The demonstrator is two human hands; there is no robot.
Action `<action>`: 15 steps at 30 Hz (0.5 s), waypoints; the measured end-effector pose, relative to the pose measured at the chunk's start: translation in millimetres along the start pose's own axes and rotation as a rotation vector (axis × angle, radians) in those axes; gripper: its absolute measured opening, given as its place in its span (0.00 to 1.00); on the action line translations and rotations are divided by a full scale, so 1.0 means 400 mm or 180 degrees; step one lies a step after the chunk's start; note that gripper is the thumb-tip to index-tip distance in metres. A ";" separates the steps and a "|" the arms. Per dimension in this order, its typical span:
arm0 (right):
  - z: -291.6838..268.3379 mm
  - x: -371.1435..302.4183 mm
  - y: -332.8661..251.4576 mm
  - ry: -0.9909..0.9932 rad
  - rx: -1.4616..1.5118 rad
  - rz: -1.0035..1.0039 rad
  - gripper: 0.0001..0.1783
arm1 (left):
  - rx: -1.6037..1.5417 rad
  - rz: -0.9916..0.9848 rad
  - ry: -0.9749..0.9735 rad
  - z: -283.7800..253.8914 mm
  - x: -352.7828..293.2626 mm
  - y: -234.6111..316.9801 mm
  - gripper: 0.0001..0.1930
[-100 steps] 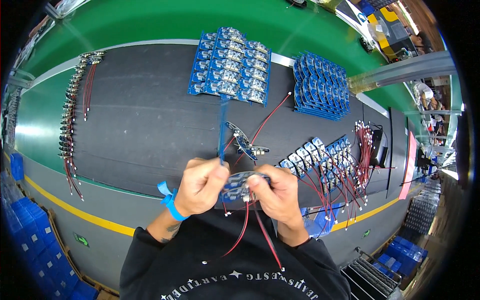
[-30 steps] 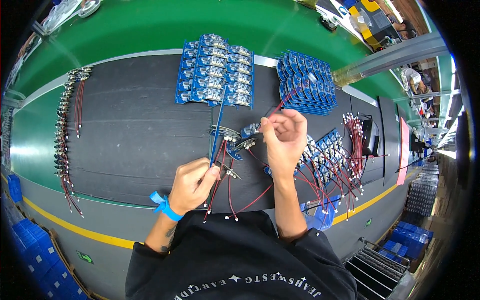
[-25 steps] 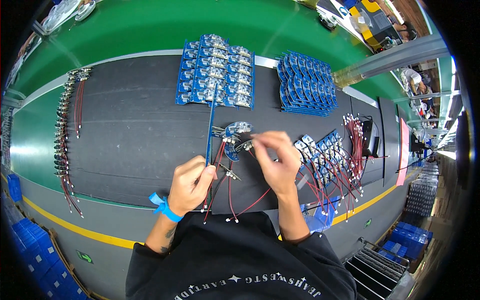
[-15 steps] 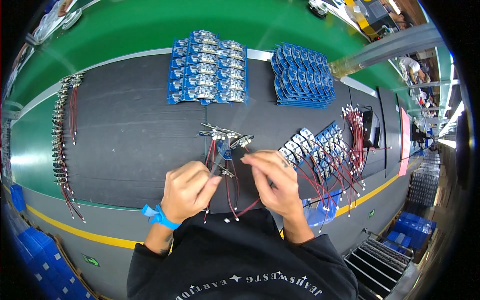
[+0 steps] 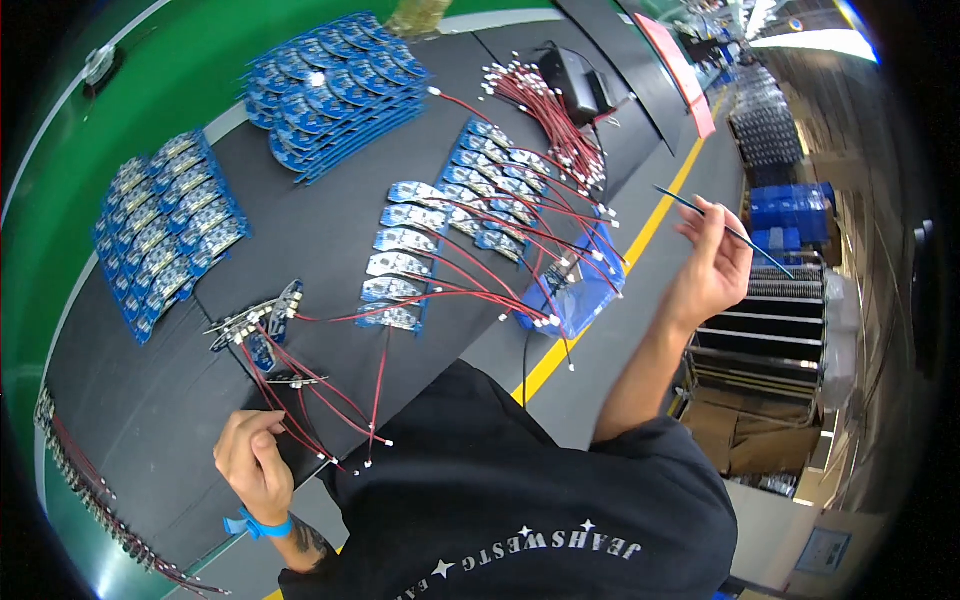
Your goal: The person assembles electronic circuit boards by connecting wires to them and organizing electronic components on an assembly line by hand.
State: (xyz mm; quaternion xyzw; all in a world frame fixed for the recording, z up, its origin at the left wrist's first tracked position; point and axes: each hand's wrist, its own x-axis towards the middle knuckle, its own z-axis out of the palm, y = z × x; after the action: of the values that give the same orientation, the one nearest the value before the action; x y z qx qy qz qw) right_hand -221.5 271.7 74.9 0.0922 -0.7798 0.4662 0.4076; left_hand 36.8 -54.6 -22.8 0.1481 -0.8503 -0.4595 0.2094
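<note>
My right hand (image 5: 712, 262) is raised off to the right, beyond the table's near edge. Its fingers pinch a thin dark blue stick (image 5: 745, 240), which slants down to the right; its exact kind does not show. At the lower left my left hand (image 5: 255, 465), with a blue wristband, is loosely closed at the table's near side, and nothing shows in it. Just beyond its fingers lies a small pile of circuit boards (image 5: 262, 325), blue and white, some on edge. Red wires (image 5: 318, 395) with white plugs trail from them toward my shirt.
Wired boards (image 5: 405, 255) lie in rows mid-table, their leads overhanging a blue bin (image 5: 580, 300). Beyond are stacked blue boards (image 5: 335, 90), another stack (image 5: 170, 225), a red wire bundle (image 5: 550, 115) and a black device (image 5: 577, 82). A wire rack (image 5: 760, 335) stands right.
The view has swung to the right. My right hand has left the small board pile for the far right and now shows a thin stick. My left hand stays near the pile.
</note>
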 end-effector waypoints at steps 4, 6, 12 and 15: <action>-0.282 0.027 0.332 -0.1316 -0.4307 -0.0264 0.44 | -0.0254 -0.0216 0.0007 -0.004 -0.002 -0.027 0.14; -0.240 0.017 0.255 -0.1068 -0.3138 0.0036 0.34 | -0.0244 -0.0262 0.0099 -0.001 -0.001 -0.020 0.13; 0.067 -0.008 -0.073 -0.2469 0.0115 0.0364 0.16 | -0.0392 -0.0074 0.0076 0.005 0.002 0.001 0.12; 0.220 0.002 -0.103 -0.3836 0.0303 -0.0360 0.16 | -0.0279 0.0223 -0.0046 0.028 0.012 0.022 0.08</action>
State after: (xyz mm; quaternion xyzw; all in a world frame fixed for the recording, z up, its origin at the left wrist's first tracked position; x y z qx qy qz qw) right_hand -248.6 178.8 81.8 0.3994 -0.8454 0.3440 -0.0861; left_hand 26.9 -44.0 -19.6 0.1056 -0.8355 -0.4898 0.2255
